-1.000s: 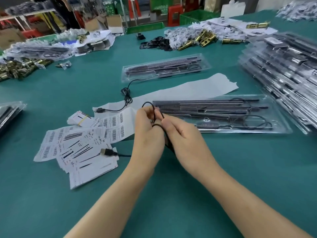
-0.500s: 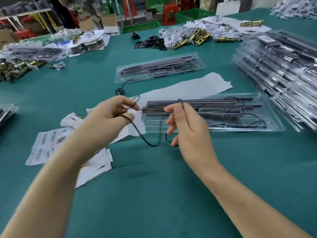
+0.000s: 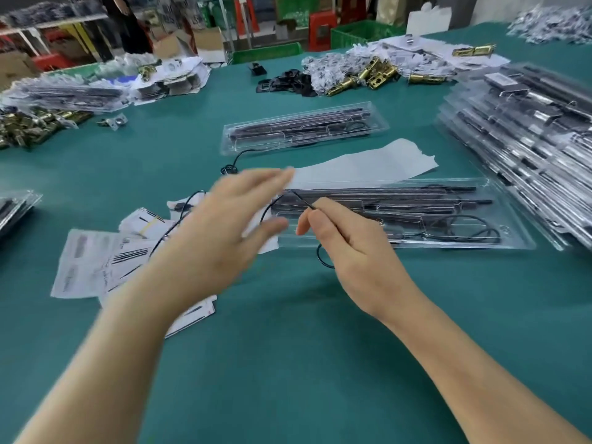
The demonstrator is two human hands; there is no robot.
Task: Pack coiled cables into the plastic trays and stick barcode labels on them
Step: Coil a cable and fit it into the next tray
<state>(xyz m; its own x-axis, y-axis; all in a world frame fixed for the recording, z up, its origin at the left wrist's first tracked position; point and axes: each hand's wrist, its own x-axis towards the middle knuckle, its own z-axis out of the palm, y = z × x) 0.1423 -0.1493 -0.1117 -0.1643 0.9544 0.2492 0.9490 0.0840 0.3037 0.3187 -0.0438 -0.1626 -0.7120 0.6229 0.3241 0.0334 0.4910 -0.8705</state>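
Note:
A thin black cable [image 3: 322, 258] loops under my right hand [image 3: 349, 245], which pinches it between thumb and fingers just in front of the near clear plastic tray [image 3: 512, 245]. The tray holds long dark rods and a coiled cable. My left hand [image 3: 224, 232] is blurred, fingers stretched out flat, hovering over the cable's left run [image 3: 189, 203] and the tray's left end; it holds nothing. Barcode labels [image 3: 96, 261] lie scattered to the left. A second filled tray [image 3: 304, 128] lies farther back, with a cable trailing out of its left end.
A tall stack of packed trays [image 3: 528, 139] fills the right side. A white backing strip [image 3: 368, 168] lies between the two trays. Brass hardware [image 3: 371, 75] and bagged parts [image 3: 64, 94] crowd the far table. Bare green tabletop [image 3: 304, 363] lies near me.
My left hand let go of the cable and spread its fingers, sweeping right toward the tray. My right hand kept its pinch on the cable and stayed near the tray's left end.

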